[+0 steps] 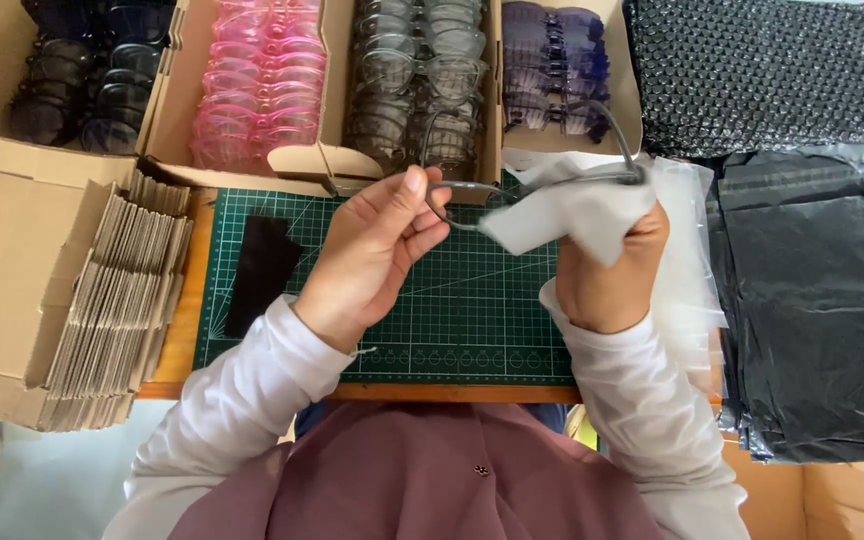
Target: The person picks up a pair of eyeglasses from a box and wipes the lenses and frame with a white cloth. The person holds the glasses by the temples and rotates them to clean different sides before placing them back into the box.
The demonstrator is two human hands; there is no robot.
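Head view: grey glasses (pixel 512 185) pinched between left hand (pixel 372 250) fingertips (pixel 414 183).

Bright even daylight, soft faint shadows, sharp focus, slight edge distortion

Grey glasses (pixel 472 195), white cloth (pixel 572 215), green gridded mat (pixel 472 310)

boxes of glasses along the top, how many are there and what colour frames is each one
Black frames box: 1
Pink frames box: 1
Grey clear frames box: 1
Purple frames box: 1
Total: 4 boxes

Apart from these, 1 grey pair of glasses is out, held between the left hand and the right hand, which holds a white cloth.
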